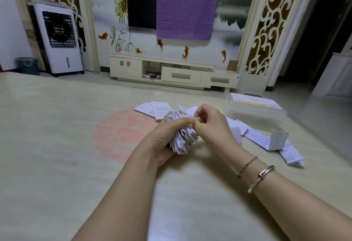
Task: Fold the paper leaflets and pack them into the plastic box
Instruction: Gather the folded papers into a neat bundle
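A thick stack of folded leaflets (182, 139) sits in my left hand (163, 137), which is wrapped around it from the left and below. My right hand (211, 124) pinches the upper right edge of the same stack with thumb and fingers. Loose printed leaflets (158, 110) lie flat on the table just beyond my hands. More leaflets (257, 138), some folded and standing, are scattered to the right. The clear plastic box (255, 109) stands at the far right of the table, with a paper lying in it.
The pale table (57, 145) has a round pink mark (122, 134) left of my hands. Beyond it are a low TV cabinet (171, 73), a white air cooler (59, 38) and a dark doorway (314, 31) on the right.
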The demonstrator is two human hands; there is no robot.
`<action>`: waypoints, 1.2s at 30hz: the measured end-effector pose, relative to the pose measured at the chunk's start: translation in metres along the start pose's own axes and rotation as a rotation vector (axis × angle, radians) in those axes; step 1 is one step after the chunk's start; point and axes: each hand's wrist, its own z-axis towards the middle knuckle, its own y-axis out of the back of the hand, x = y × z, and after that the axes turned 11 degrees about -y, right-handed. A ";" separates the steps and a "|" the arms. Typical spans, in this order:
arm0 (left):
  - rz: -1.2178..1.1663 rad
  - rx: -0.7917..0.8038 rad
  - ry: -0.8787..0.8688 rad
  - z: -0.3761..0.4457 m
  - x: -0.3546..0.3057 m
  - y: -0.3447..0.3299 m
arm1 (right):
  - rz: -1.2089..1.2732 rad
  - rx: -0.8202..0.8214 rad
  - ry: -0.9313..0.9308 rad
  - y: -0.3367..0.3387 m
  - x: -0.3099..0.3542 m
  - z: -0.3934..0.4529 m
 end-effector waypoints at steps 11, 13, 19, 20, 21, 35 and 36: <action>-0.050 -0.349 -0.081 0.011 -0.001 0.017 | -0.643 0.013 0.060 -0.015 -0.024 0.050; -0.048 -0.360 -0.122 0.011 -0.002 0.016 | -0.805 -0.060 0.143 -0.026 -0.022 0.053; -0.046 -0.395 -0.128 0.010 -0.004 0.014 | -0.421 -0.236 0.074 -0.018 -0.013 0.048; -0.032 -0.396 -0.125 0.010 -0.005 0.013 | -0.261 -0.204 0.038 -0.011 -0.010 0.045; -0.025 -0.398 -0.117 0.009 -0.005 0.014 | -0.108 -0.151 0.007 -0.006 -0.008 0.040; -0.134 -0.179 -0.107 -0.006 -0.009 -0.002 | 0.320 0.311 -0.220 0.026 0.013 -0.021; -0.123 -0.159 -0.112 -0.006 -0.008 -0.001 | 0.336 0.339 -0.251 0.024 0.011 -0.022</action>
